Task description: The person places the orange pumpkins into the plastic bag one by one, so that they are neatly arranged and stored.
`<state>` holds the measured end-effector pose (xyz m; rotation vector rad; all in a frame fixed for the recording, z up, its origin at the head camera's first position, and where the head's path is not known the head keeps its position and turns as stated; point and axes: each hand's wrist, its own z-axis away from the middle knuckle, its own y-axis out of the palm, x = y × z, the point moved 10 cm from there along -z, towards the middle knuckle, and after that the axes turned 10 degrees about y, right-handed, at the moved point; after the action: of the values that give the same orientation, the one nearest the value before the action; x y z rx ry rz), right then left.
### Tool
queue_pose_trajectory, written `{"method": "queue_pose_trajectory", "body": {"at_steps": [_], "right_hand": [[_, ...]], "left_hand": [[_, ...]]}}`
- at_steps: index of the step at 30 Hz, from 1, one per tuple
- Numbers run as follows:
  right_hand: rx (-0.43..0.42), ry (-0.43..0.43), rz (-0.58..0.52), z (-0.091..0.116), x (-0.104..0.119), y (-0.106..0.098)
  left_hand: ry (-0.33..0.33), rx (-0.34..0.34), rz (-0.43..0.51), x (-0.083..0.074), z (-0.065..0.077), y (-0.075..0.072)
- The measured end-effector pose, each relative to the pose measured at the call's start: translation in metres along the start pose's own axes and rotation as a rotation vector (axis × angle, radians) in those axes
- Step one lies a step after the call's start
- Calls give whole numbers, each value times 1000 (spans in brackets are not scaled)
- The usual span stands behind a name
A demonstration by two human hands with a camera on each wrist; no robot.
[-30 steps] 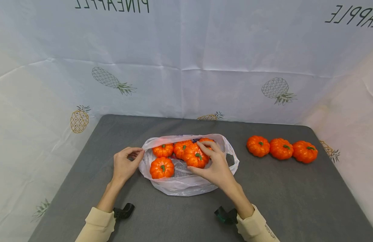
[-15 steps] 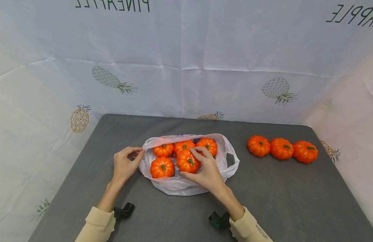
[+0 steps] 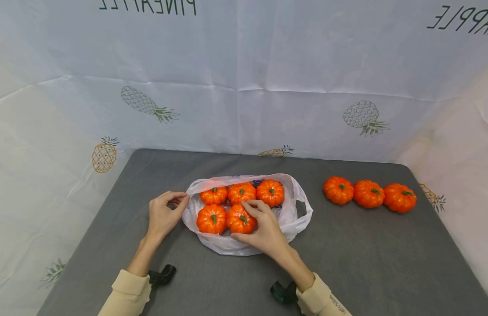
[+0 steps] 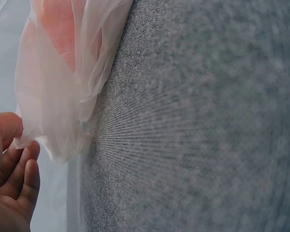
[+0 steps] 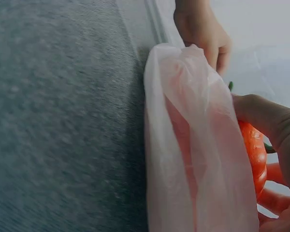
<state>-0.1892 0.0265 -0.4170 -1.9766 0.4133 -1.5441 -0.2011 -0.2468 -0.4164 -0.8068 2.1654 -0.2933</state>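
A white plastic bag (image 3: 236, 249) lies with its mouth spread on the table, several small orange pumpkins inside. My left hand (image 3: 164, 215) pinches the bag's left edge between thumb and finger; the left wrist view shows this hand (image 4: 15, 169) at the bag's corner. Within the bag, my right hand (image 3: 265, 230) grips the front pumpkin (image 3: 240, 220) by its sides, thumb in front and fingers behind. That pumpkin sits beside another pumpkin (image 3: 211, 219) on its left. In the right wrist view the gripped pumpkin (image 5: 254, 152) shows partly behind the bag's wall.
Three more pumpkins (image 3: 368, 194) stand in a row on the dark grey table (image 3: 370, 259), right of the bag. A white cloth (image 3: 291, 57) printed with pineapples hangs behind the table. The bag's handle loop (image 3: 305, 219) lies at its right side.
My right hand has carried its pumpkin left and toward me, down beside the front-left pumpkin. The back-right pumpkin is now uncovered. My left hand has stayed at the bag's edge.
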Motion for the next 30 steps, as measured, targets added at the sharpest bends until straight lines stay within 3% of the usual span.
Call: {"method": "queue_pose_trajectory", "body": {"at_steps": [30], "right_hand": [[9, 120, 39, 3, -16, 11]], "left_hand": [[-8, 1, -20, 0, 0, -1]]}}
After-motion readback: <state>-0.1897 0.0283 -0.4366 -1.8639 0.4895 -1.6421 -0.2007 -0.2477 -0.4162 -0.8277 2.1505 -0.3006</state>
